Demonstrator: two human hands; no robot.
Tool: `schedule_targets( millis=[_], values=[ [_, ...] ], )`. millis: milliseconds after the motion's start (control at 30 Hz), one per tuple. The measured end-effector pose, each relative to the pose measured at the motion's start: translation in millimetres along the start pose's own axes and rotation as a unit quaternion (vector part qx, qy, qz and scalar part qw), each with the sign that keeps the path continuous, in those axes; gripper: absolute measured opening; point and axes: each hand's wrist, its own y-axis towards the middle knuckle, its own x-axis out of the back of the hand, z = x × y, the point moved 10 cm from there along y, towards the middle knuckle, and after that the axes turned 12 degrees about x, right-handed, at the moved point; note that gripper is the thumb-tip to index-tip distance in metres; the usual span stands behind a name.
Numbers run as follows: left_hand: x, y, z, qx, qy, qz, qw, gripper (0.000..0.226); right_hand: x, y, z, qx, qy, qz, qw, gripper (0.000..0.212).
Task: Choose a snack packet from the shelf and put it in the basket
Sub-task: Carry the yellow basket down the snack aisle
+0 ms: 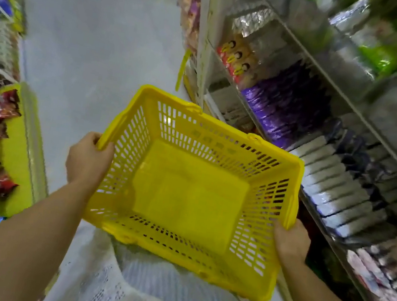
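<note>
Gripping the left rim of a yellow slotted plastic basket (219, 140), the left hand (88, 159) has its fingers curled over the edge. The right hand (291, 239) clasps the rim at the near right corner in the same way, so the basket hangs between both hands, tilted with its open top toward the camera, above a white lace garment (145, 292). Just to the right of the basket stands a grey metal shelf rack (353, 104). Purple foil snack packets (280, 111) lie in a row on it, with white flat packets (334, 196) beside them and orange-red packets (237, 58) farther along. Across the pale grey floor (94, 31), red glossy packets (2, 108) sit in a lime-green bin (19, 149) on the left. Much of the shelving is blurred.
</note>
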Motion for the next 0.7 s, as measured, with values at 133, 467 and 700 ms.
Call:
schedule_targets(
  millis=[133, 467, 700],
  values=[
    [-34.7, 37.9, -19.0, -0.019, -0.003, 0.031, 0.999, 0.027, -19.3, -11.9, -8.7, -0.039, 0.019, -0.031, 0.999, 0.035],
    [-151.7, 125.6, -121.9, -0.242, 0.041, 0.215, 0.945, 0.023, -55.4, -65.0, -0.5, -0.201, 0.052, -0.259, 0.943, 0.027],
    [-193.7, 160.7, -150.7, -0.313, 0.043, 0.266, 0.91, 0.023, -98.2, -92.6, 18.9, -0.267, 0.044, -0.322, 0.907, 0.026]
  ],
)
